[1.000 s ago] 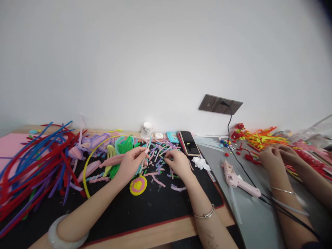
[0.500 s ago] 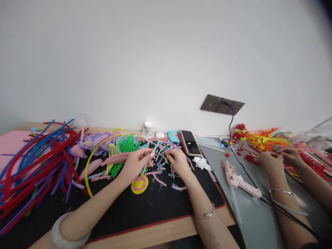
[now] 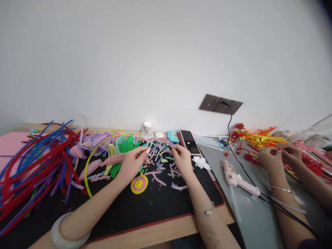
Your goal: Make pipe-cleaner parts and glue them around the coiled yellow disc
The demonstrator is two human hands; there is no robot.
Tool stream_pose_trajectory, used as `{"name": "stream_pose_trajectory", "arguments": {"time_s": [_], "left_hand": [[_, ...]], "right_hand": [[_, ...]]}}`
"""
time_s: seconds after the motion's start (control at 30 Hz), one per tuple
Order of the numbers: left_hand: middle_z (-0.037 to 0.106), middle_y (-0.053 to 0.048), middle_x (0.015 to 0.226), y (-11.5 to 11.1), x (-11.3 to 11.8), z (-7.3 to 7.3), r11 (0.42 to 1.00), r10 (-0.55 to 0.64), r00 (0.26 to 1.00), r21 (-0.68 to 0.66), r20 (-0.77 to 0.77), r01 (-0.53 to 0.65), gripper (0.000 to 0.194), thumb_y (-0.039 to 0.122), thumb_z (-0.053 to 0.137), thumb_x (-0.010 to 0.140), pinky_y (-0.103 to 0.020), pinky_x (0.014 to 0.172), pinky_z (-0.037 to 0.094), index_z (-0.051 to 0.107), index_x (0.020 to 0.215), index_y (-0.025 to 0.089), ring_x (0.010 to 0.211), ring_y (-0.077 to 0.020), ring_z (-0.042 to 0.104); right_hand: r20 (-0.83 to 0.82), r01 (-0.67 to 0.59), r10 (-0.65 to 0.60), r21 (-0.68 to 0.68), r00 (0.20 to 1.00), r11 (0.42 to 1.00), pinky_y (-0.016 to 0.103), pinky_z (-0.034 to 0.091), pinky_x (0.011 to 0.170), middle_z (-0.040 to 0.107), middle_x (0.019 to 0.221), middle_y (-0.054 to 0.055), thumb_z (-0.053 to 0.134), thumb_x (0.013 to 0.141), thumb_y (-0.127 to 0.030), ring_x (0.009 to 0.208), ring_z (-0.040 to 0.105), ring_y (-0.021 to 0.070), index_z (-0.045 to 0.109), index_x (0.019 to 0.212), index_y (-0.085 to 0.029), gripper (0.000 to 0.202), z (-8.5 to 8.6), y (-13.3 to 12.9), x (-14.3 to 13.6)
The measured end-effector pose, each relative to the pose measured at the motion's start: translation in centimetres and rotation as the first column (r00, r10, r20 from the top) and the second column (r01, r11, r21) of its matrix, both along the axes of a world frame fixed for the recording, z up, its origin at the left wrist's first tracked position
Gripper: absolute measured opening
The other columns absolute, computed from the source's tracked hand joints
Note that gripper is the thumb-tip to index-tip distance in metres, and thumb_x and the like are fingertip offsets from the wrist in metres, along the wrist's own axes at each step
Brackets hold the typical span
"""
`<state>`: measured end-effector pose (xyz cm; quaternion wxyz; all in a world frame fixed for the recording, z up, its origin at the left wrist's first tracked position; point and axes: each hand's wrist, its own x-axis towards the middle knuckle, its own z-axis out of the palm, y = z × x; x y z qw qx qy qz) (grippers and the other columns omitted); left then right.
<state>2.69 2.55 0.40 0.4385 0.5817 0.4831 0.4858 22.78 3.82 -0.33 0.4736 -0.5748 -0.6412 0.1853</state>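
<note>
My left hand (image 3: 133, 162) is pinched closed over the pile of short pastel stem pieces (image 3: 159, 157); a thin light-blue piece (image 3: 150, 143) sticks up from its fingertips. To the right of it, my right hand (image 3: 181, 157) is also pinched, at the right side of the pile, and what its fingertips hold is too small to make out. A yellow and pink fuzzy disc (image 3: 139, 183) lies on the black mat (image 3: 155, 214) just below my left hand. Green fuzzy leaves (image 3: 127, 144) and a pink petal shape (image 3: 112, 159) are beside my left hand.
Red, blue and purple stems (image 3: 52, 155) spread over the left side. A cup (image 3: 147, 129), a phone (image 3: 190, 141) and crumpled tissue (image 3: 201, 162) lie behind. At right are a pink glue gun (image 3: 240, 180) with its cord and another person's hands (image 3: 280, 157).
My hands have moved apart, the left one slightly left and the right one slightly up and right. The light-blue piece now shows upright at my left fingertips.
</note>
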Motion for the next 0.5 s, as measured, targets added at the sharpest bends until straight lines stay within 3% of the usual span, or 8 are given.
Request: {"name": "stream_pose_trajectory", "arguments": {"time_s": [0.13, 0.33, 0.43, 0.5], "left_hand": [[0.061, 0.000, 0.059, 0.2, 0.0, -0.2, 1.000, 0.026, 1.000, 0.001, 0.006, -0.026, 0.030, 0.039, 0.056, 0.078, -0.028, 0.065, 0.047, 0.063, 0.094, 0.014, 0.060, -0.0164, 0.059], [0.059, 0.001, 0.058, 0.4, 0.0, -0.5, 0.999, 0.034, 0.999, 0.009, 0.037, -0.034, 0.028, 0.038, 0.055, 0.078, -0.027, 0.063, 0.045, 0.063, 0.090, 0.014, 0.058, -0.0155, 0.056], [0.058, 0.001, 0.057, 0.4, -0.1, -0.5, 0.999, 0.043, 0.998, 0.013, 0.037, -0.044, 0.027, 0.038, 0.056, 0.078, -0.026, 0.061, 0.045, 0.063, 0.088, 0.014, 0.057, -0.0154, 0.056], [0.059, 0.001, 0.057, 0.4, -0.1, -0.5, 0.999, 0.043, 0.999, 0.017, 0.031, -0.043, 0.026, 0.038, 0.056, 0.078, -0.026, 0.060, 0.044, 0.063, 0.087, 0.015, 0.057, -0.0151, 0.056]], "right_hand": [[0.079, -0.033, 0.029, 0.062, 0.996, 0.997, 0.028, 0.043, 0.065, 0.066, 0.075, 0.005, 0.049, 0.083, -0.026, 0.069, 0.057, 0.0182, 0.066, 0.079, -0.016, 0.021, -0.1, 0.1, 0.4], [0.272, 0.018, -0.067, 0.180, 0.960, 0.984, 0.032, 0.043, 0.076, 0.068, 0.084, 0.006, 0.052, 0.082, -0.017, 0.085, 0.055, 0.0217, 0.067, 0.083, -0.018, 0.016, -0.1, 0.4, 1.2], [0.440, -0.133, 0.050, 0.159, 0.897, 0.978, 0.032, 0.041, 0.079, 0.068, 0.088, 0.006, 0.051, 0.083, -0.012, 0.087, 0.052, 0.0217, 0.068, 0.090, -0.019, 0.019, 0.0, 0.8, 0.5], [0.608, -0.270, 0.163, 0.088, 0.777, 0.959, 0.033, 0.039, 0.081, 0.067, 0.090, 0.006, 0.050, 0.083, -0.010, 0.088, 0.050, 0.0217, 0.068, 0.093, -0.020, 0.022, 0.2, 1.3, -0.4]]}}
